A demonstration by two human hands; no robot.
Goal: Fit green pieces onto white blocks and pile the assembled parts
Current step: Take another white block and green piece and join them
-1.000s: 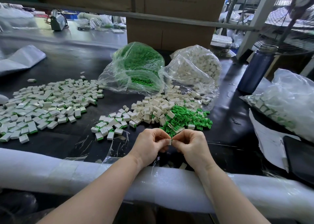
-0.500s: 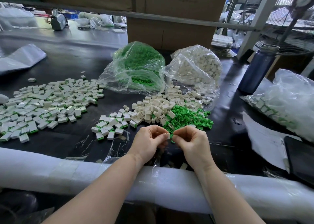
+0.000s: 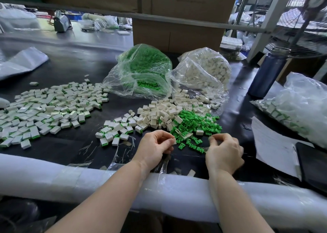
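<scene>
Now pulled apart: left hand pinched small white plastic block; right hand, curled at three o'clock, reached green plastic pieces; grasp unclear.

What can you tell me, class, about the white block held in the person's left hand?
The white block is a small, boxy piece that looks like smooth plastic. The left hand pinches it between thumb and fingertips, held just above the dark table, beside the near edge of the loose green pieces. Only one pale face shows; the rest is hidden by the fingers. Whether a green piece is fitted cannot be told.
</scene>
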